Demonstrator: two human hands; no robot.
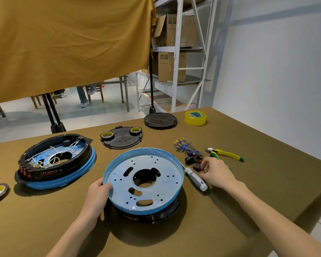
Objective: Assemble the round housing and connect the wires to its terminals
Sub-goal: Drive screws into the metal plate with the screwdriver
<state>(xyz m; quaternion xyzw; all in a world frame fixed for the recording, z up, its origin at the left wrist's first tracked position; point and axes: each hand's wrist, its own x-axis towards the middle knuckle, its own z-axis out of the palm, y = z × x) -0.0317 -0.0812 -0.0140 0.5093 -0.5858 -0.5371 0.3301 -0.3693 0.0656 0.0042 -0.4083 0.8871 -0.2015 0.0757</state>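
Housing [144,180] dead centre, blue pan up, tilted on black base.
Left hand [98,193] grips rim at 9 o'clock, likely to steady it.
Right hand [214,173] at 3 o'clock pinches switch [196,166], beside screwdriver [195,179].
Wires [184,146] at 1 o'clock, within reach.
Wired unit [56,160] at 10 o'clock, probably reference.

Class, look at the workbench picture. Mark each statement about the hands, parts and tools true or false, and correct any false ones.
1. The left hand grips the rim of the blue dish. True.
2. The right hand holds the pliers. False: the pliers lie on the table; the hand reaches at the small switches.
3. A screwdriver lies right of the dish. True.
4. The yellow tape roll sits inside the dish. False: it stands at the table's far edge.
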